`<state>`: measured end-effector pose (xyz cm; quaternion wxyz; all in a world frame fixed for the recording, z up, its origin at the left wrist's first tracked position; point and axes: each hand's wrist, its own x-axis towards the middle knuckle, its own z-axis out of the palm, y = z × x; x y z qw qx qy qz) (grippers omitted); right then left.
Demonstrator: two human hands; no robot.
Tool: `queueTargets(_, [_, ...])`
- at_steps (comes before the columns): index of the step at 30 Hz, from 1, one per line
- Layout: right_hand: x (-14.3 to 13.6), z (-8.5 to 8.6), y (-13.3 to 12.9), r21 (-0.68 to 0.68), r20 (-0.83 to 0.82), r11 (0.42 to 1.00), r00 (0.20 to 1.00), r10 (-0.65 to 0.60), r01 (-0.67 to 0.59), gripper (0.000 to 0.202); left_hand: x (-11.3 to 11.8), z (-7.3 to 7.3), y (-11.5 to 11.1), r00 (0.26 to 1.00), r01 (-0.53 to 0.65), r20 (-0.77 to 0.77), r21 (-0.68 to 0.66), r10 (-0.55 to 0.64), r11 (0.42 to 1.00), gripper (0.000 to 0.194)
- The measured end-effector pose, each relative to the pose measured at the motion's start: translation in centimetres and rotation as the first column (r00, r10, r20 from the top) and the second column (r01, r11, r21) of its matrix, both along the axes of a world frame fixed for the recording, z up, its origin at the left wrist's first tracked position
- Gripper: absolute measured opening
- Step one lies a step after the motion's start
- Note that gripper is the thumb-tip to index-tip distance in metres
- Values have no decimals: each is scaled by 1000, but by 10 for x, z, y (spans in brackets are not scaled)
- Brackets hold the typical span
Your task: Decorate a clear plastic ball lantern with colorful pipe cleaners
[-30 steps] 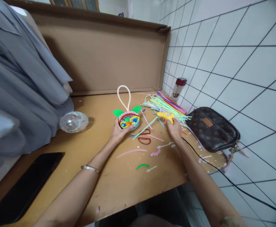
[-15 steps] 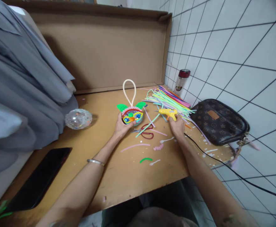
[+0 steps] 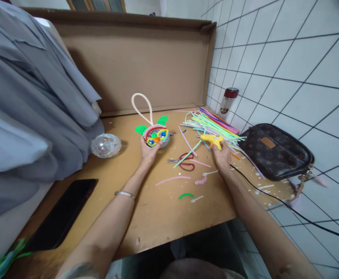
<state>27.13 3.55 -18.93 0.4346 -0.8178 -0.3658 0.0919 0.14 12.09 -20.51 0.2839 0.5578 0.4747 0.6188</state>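
My left hand is closed round a decorated clear ball with a colourful face, two green ears and a cream loop on top. The ball is tilted to the left. My right hand grips a yellow hot glue gun, its nozzle facing left. A black cord runs away from that hand to the right. Red-handled scissors lie between my hands, partly under a pale green pipe cleaner. Pink pieces and a green piece are nearer me.
A pile of pipe cleaners lies before a bottle and a brown patterned bag by the tiled wall. Left are a clear ball, black phone and grey cloth. A cardboard wall stands behind.
The decorated ball in my left hand has tipped, its loop and ears swinging left. The glue gun stays in my right hand. The whole view has shifted slightly.
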Motion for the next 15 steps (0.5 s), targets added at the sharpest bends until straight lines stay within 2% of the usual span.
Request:
queueTargets(7, [-1, 1, -1, 18, 9, 1000, 1000, 7, -7, 52, 17, 0, -11, 975, 158, -140, -107, -172, 982, 70])
queueTargets(12, [0, -3, 1, 49, -3, 999, 1000, 4, -3, 55, 14, -5, -5, 962, 236, -113, -112, -248, 965, 77])
queueTargets(15, [1, -6, 3, 58, 3, 998, 1000, 14, -14, 56, 13, -10, -1, 961, 253, -83, -111, -263, 961, 89])
